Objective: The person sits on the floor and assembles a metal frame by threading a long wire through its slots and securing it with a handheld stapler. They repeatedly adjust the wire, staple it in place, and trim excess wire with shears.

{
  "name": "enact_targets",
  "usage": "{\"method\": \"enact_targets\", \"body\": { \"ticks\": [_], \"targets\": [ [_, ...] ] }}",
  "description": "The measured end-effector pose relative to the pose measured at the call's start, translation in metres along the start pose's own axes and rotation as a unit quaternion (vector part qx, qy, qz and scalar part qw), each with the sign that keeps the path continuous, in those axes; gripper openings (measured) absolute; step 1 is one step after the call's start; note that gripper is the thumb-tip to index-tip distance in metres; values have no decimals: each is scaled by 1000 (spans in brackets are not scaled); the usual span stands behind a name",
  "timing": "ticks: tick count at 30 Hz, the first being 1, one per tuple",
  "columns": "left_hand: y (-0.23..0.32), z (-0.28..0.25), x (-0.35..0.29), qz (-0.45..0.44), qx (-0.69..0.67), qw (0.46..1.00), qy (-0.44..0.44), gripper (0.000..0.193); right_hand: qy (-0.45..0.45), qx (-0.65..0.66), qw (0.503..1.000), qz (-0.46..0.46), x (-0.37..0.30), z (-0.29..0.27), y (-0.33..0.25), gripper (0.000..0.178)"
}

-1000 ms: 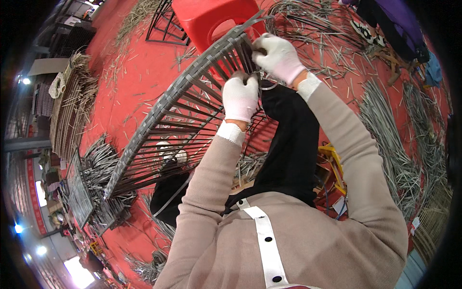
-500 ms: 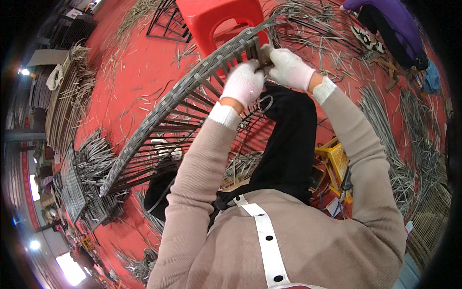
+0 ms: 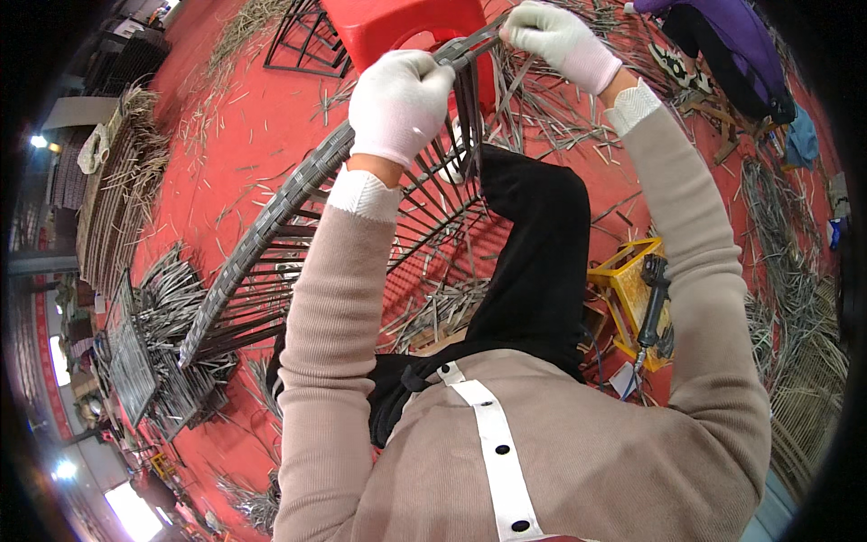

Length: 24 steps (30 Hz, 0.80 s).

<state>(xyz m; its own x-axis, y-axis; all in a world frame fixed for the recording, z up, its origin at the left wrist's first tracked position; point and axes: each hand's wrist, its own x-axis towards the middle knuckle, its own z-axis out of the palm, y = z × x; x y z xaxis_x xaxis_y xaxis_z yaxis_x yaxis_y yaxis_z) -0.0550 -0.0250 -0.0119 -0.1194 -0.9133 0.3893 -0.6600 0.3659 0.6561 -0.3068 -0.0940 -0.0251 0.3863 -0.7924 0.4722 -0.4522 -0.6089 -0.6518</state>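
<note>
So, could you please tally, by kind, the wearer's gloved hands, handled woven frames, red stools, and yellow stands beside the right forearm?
Gloved hands: 2
Woven frame: 1
Red stool: 1
Yellow stand: 1
Total: 5

A worker in white gloves handles a grey woven frame (image 3: 301,185) that runs from 12 o'clock down toward 8 o'clock. The left hand (image 3: 400,107), near 12 o'clock, grips its banded rim, while the right hand (image 3: 558,41), at 1 o'clock, pinches a flat grey strip (image 3: 485,37) leading off the rim. A red stool (image 3: 384,20) stands at 12 o'clock, a co-worker in purple (image 3: 748,45) at 2 o'clock, and a yellow stand (image 3: 617,294) beside a black tool (image 3: 654,303) at 3 o'clock. Loose grey strips (image 3: 176,294) lie heaped at 9 o'clock.
</note>
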Motion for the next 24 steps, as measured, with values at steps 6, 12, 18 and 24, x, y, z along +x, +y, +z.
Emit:
{"method": "enact_targets", "body": {
  "ticks": [6,12,18,24],
  "targets": [
    [-8,-16,5,-30,6,997,-69,36,-68,-42,996,-40,21,-12,10,18],
    [-14,-33,-1,-78,29,990,-117,46,58,102,947,299,-9,-94,57,15],
    [-21,-28,-4,-34,48,995,-76,46,81,-569,786,228,-14,-124,50,38],
    [-18,-31,-5,-29,44,997,-63,44,26,-116,986,-114,-4,-2,-55,24]
  ]
}}
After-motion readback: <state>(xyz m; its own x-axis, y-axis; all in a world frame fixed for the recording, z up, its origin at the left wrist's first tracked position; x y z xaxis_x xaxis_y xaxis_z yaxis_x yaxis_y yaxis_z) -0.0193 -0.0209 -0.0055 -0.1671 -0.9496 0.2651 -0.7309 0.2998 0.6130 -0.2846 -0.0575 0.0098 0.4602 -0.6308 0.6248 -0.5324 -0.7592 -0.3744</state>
